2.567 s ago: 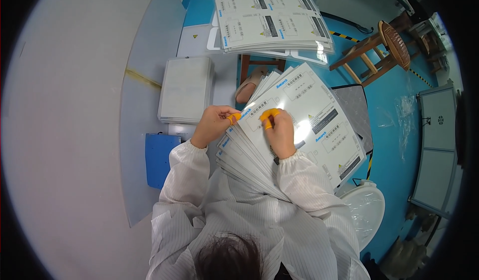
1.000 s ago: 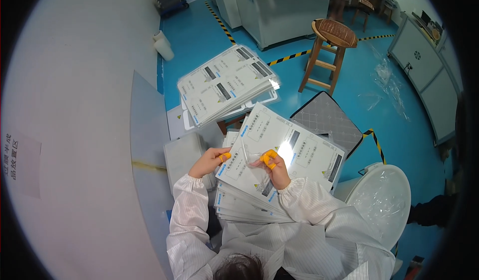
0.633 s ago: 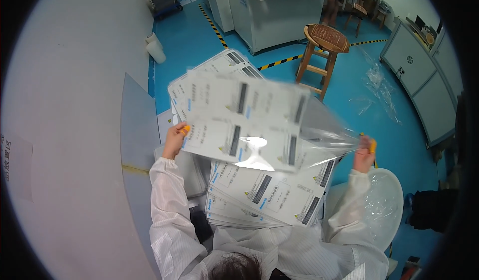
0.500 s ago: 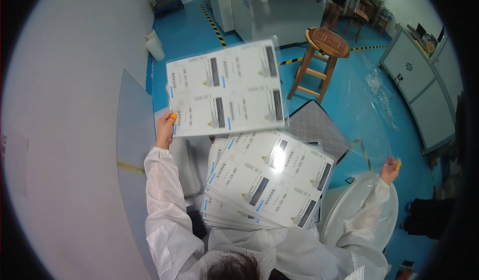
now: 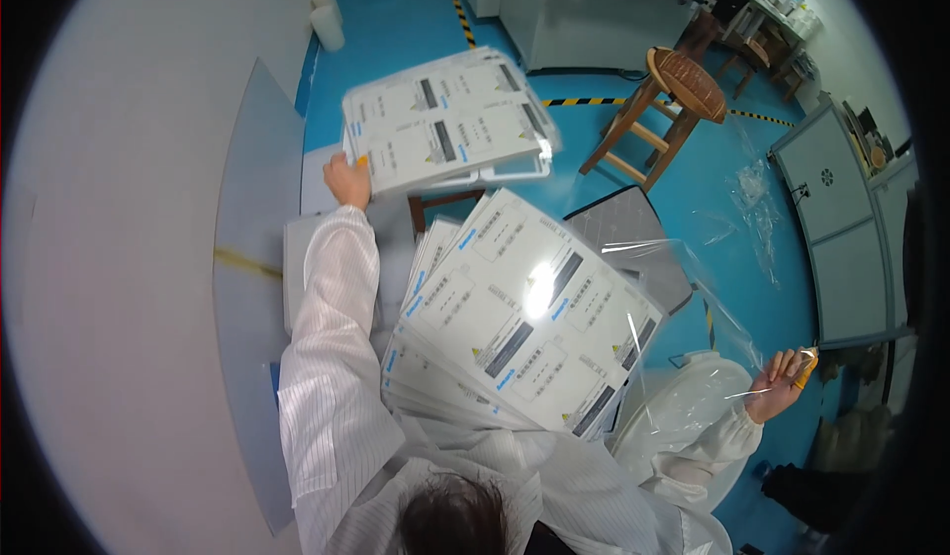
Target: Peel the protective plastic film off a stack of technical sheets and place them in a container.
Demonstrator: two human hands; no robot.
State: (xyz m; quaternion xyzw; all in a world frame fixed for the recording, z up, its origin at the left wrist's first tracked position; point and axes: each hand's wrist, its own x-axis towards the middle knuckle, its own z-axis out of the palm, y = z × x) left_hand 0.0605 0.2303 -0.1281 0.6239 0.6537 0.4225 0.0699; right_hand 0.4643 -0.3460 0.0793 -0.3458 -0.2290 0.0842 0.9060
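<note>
My left hand [image 5: 348, 181], with an orange cover on a finger, is closed on the near left corner of a printed sheet [image 5: 421, 149]. The sheet lies over or just above other sheets and a white-rimmed piece [image 5: 529, 171]; whether it touches them I cannot tell. Fanned on my lap is a stack of similar printed sheets [image 5: 524, 308], its glossy top one catching a bright glare. Out at the right, my right hand [image 5: 782, 385], also with an orange finger cover, pinches thin clear plastic film [image 5: 708, 303] that trails back toward the stack.
A wooden stool [image 5: 686, 85] with a woven seat stands ahead on the blue floor. A grey quilted pad [image 5: 633, 238] lies right of the stack, a white lidded bin [image 5: 683, 407] below my right forearm. Crumpled film [image 5: 754, 199] lies near grey cabinets [image 5: 841, 229]. A translucent panel [image 5: 252, 288] leans left.
My left hand has moved forward with the sheet, which now sits over other sheets farther away. My right hand has shifted slightly down and outward with the film. The view has turned a little.
</note>
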